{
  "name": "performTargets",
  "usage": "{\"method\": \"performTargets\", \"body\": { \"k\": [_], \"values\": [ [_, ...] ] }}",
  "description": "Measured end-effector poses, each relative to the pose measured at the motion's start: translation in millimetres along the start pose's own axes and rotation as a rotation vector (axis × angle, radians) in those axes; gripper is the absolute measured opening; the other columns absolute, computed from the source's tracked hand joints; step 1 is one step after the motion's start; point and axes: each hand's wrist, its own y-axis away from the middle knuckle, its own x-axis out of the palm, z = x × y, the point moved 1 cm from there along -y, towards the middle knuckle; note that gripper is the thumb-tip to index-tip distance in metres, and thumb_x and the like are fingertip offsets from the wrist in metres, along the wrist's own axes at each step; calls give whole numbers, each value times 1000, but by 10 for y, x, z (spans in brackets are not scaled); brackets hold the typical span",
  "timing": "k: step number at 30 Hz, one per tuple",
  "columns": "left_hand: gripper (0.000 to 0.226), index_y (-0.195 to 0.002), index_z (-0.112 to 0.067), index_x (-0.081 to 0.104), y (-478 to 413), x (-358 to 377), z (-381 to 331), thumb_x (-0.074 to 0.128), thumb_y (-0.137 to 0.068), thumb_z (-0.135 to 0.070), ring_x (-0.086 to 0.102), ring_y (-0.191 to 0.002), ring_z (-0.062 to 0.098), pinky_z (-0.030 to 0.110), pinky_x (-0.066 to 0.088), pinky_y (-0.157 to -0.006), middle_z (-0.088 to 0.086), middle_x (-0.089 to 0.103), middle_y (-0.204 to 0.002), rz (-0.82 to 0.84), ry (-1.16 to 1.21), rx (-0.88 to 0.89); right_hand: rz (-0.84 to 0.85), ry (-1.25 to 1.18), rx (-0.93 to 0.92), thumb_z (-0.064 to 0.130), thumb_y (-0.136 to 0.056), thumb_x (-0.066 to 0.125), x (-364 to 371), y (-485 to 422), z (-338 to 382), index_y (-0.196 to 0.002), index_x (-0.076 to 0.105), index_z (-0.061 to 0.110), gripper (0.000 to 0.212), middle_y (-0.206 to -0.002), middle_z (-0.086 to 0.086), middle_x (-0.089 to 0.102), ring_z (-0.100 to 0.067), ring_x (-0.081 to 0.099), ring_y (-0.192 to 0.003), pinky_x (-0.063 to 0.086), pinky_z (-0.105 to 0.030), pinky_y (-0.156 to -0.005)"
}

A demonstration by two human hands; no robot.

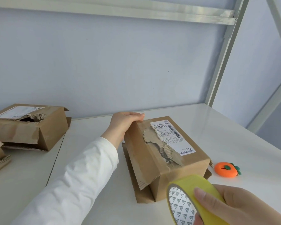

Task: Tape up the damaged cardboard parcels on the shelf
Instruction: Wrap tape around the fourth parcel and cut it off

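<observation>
Parcel [152, 159] mid-shelf [234, 135], toward near edge; top liner torn beside label, side flaps loose.
Left hand [123, 122]: fingers curled over far-left top corner.
Right hand [243, 207]: fingers grip yellow tape roll [190, 185] at near edge.
Likely light, stiff corrugated; hold intact corners, avoid torn patch.

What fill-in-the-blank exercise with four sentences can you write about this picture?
1. The right hand holds a roll of ____ tape.
2. The left hand, in a ____ sleeve, grips the far edge of the middle parcel.
3. The left parcel has a ragged ____ in its top.
4. An orange fruit-shaped object lies to the ____ of the middle parcel.

Missing words: yellow; white; hole; right.
</observation>
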Motion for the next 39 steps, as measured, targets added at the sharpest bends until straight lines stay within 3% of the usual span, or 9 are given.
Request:
{"method": "performTargets", "body": {
  "k": [2, 6, 11, 16, 21, 26, 28, 35, 39],
  "values": [
    [11, -68, -19, 72, -5, 14, 12, 80, -73, -24, 62, -71, 7, 20, 43, -67, -8, 71, -69, -13, -2, 4, 199, -86, 76, 58, -52, 49, -171, 107, -16, -48, 70, 36, 31, -63, 12, 71, 3, 64, -57, 42, -4, -55],
    [13, -63, -23, 73, -11, 44, 65, 84, -68, -29, 64, -79, 13, 29, 49, -81, -9, 72, -71, -64, -9, 18, 71, -123, 68, 51, -64, 52, -149, 40, -127, -44, 70, 28, 36, -59, 11, 70, 4, 63, -52, 40, -3, -50],
    [14, -62, -24, 72, -17, 67, 80, 83, -70, -28, 63, -78, 13, 31, 49, -86, -11, 71, -70, -76, -24, 45, 109, -151, 75, 53, -53, 49, -105, 87, -83, -57, 69, 22, 37, -60, 12, 70, 5, 62, -52, 38, -3, -48],
    [15, -65, -23, 68, 12, 74, 61, 79, -75, -24, 59, -68, 9, 22, 44, -63, -7, 67, -72, -33, -31, -2, 62, -134, 41, 54, -53, 47, -83, 68, -121, -67, 70, 19, 44, -60, 14, 70, 7, 62, -53, 38, -2, -50],
    [15, -69, -22, 65, -23, 101, 73, 74, -81, -25, 55, -64, 8, 20, 39, -55, -6, 64, -73, -2, -57, -29, 53, -174, 48, 51, -60, 49, -46, 30, -122, -65, 67, 21, 36, -53, 17, 67, 10, 58, -47, 37, -2, -48],
    [17, -96, -26, 60, -105, 53, 80, 71, -83, -24, 59, -80, 12, 25, 44, -68, -1, 65, -94, 97, -44, -128, 45, -196, 46, 52, -51, 50, -4, 14, -165, -71, 69, 19, 43, -59, 13, 70, 7, 61, -51, 38, -2, -49],
    [7, -90, -26, 61, -118, 45, 41, 64, -88, -19, 59, -75, 11, 23, 44, -65, -2, 65, -88, 179, -27, -198, 51, -223, 40, 50, -52, 53, 12, 3, -199, -72, 70, 16, 44, -60, 9, 71, 4, 63, -52, 39, -4, -49],
    [30, -78, -23, 67, -175, 125, 60, 46, -94, -8, 58, -66, 18, 27, 47, -60, 3, 65, -79, 246, -107, -318, 75, -331, -5, 46, -53, 58, 83, -2, -302, -76, 71, 14, 42, -67, -1, 73, -6, 68, -60, 44, -10, -54],
    [20, -102, -19, 67, -214, 67, -17, 47, -98, -19, 59, -101, 19, 28, 42, -87, 4, 65, -118, 135, -419, 14, 115, -340, -33, 45, -59, 53, 57, 0, -277, -79, 69, 15, 39, -65, 2, 73, -3, 66, -58, 43, -9, -54]
  ]
}}
